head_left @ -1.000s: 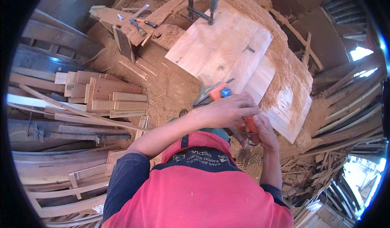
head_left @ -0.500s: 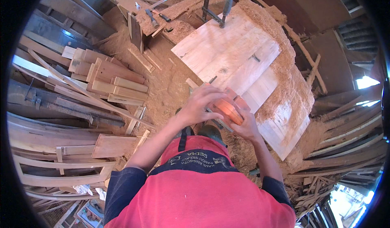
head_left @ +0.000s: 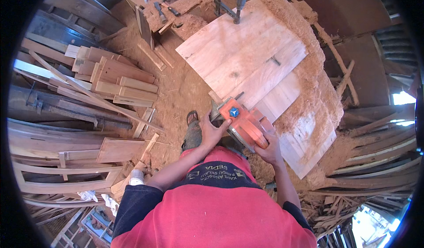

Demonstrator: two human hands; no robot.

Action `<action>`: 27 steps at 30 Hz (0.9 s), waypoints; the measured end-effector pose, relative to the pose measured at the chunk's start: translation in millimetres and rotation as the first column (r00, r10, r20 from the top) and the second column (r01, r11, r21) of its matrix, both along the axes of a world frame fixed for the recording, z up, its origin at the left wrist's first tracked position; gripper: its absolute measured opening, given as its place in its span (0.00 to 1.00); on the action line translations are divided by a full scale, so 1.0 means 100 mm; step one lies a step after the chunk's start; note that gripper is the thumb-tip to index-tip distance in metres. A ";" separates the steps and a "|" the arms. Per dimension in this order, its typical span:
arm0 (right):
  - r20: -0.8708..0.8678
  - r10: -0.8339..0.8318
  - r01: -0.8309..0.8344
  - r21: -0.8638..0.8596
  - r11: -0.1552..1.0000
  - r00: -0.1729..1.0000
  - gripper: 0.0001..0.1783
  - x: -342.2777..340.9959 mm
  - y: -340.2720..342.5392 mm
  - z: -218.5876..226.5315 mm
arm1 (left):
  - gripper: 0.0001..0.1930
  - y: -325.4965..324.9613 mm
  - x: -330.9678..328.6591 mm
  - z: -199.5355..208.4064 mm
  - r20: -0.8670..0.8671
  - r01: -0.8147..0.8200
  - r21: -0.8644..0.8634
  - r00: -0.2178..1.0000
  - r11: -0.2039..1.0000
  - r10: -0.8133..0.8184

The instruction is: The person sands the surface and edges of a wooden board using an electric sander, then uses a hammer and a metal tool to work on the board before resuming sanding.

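An orange electric planer (head_left: 245, 124) with a blue front knob is held in front of my body, beside the near edge of a pale wooden panel (head_left: 240, 56). My right hand (head_left: 270, 151) is wrapped round its rear handle. At the front end my left hand (head_left: 213, 132) grips the planer's side, thumb near the knob and fingers partly hidden underneath. A short dark strip (head_left: 276, 61) lies on the panel. Standing at the panel's far edge is a clamp (head_left: 238, 7) with a dark handle.
Wood shavings (head_left: 316, 84) are heaped along the panel's right side. Stacked boards (head_left: 128, 89) lie to the left, and curved timber (head_left: 380, 159) is piled at right. Hand tools (head_left: 160, 12) rest on a far bench. My foot (head_left: 192, 116) stands on the dusty floor.
My left hand has moved from over the planer's front down to its near left side, uncovering the blue knob. The planer has turned, showing more of its top; my right hand stays on the handle.
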State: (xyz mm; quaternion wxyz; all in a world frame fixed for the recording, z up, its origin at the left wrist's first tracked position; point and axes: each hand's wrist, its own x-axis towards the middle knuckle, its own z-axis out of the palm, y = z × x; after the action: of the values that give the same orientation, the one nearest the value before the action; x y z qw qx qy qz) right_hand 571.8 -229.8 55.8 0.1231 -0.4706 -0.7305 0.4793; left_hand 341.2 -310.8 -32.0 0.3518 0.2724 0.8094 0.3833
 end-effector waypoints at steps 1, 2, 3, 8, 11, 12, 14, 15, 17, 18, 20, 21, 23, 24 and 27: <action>0.007 0.000 0.000 -0.009 1.000 1.000 0.15 -0.04 0.01 0.04 | 0.54 0.00 -0.01 -0.01 -0.032 -0.001 -0.005 0.999 1.000 0.001; 0.013 0.001 0.000 -0.018 1.000 1.000 0.16 -0.09 0.02 0.08 | 0.54 0.00 -0.03 -0.02 -0.064 -0.002 -0.010 0.998 1.000 0.002; 0.013 0.001 -0.001 -0.020 1.000 1.000 0.16 -0.14 0.03 0.11 | 0.54 0.01 -0.04 -0.04 -0.063 -0.003 -0.012 0.998 1.000 0.002; -0.038 -0.003 0.004 0.028 1.000 0.999 0.17 -0.35 0.10 0.14 | 0.53 0.04 -0.18 -0.21 0.001 -0.097 0.067 0.995 0.993 0.097; -0.012 0.033 -0.031 0.091 0.995 0.999 0.16 -0.47 0.17 0.03 | 0.53 0.12 -0.33 -0.37 0.091 -0.129 0.119 0.989 0.985 0.118; -0.016 0.036 -0.035 0.091 0.995 0.999 0.16 -0.50 0.19 -0.03 | 0.53 0.14 -0.40 -0.42 0.101 -0.132 0.126 0.988 0.983 0.120; 0.069 0.070 -0.075 0.071 0.995 0.995 0.17 -0.59 0.23 -0.10 | 0.52 0.17 -0.54 -0.53 0.104 -0.142 0.160 0.987 0.977 0.126; 0.068 0.072 -0.077 0.071 0.994 0.995 0.17 -0.65 0.25 -0.10 | 0.51 0.19 -0.60 -0.52 0.115 -0.142 0.163 0.986 0.976 0.124; -0.048 0.025 -0.023 0.049 0.999 0.999 0.16 -0.81 0.28 -0.07 | 0.50 0.24 -0.73 -0.52 0.139 -0.142 0.168 0.983 0.975 0.119; -0.050 0.026 -0.024 0.048 0.999 0.998 0.16 -0.89 0.30 -0.06 | 0.50 0.26 -0.81 -0.48 0.106 -0.118 0.168 0.989 0.979 0.101; -0.097 0.056 -0.041 0.148 0.988 0.994 0.16 -1.08 0.37 -0.02 | 0.49 0.32 -0.96 -0.49 0.071 -0.122 0.215 0.992 0.969 0.109; -0.097 0.053 -0.038 0.147 0.988 0.994 0.16 -1.16 0.40 0.00 | 0.49 0.36 -1.03 -0.46 0.071 -0.119 0.213 0.992 0.970 0.106; -0.083 0.063 -0.052 0.129 0.990 0.995 0.19 -1.31 0.45 0.03 | 0.40 0.44 -1.17 -0.40 0.145 -0.165 0.245 0.981 0.955 0.133; -0.085 0.058 -0.046 0.131 0.990 0.995 0.19 -1.37 0.49 0.00 | 0.39 0.48 -1.24 -0.31 0.126 -0.165 0.246 0.983 0.955 0.137; -0.037 0.085 -0.082 0.080 0.993 0.996 0.22 -1.56 0.60 -0.11 | 0.40 0.64 -1.48 -0.02 0.302 -0.186 0.207 0.946 0.960 0.118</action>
State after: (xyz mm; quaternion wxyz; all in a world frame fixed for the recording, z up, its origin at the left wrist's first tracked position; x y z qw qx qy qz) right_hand 415.9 -169.8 44.4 0.1361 -0.4248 -0.7652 0.4642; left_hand 193.3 -246.8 -33.9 0.4001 0.1898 0.7179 0.5371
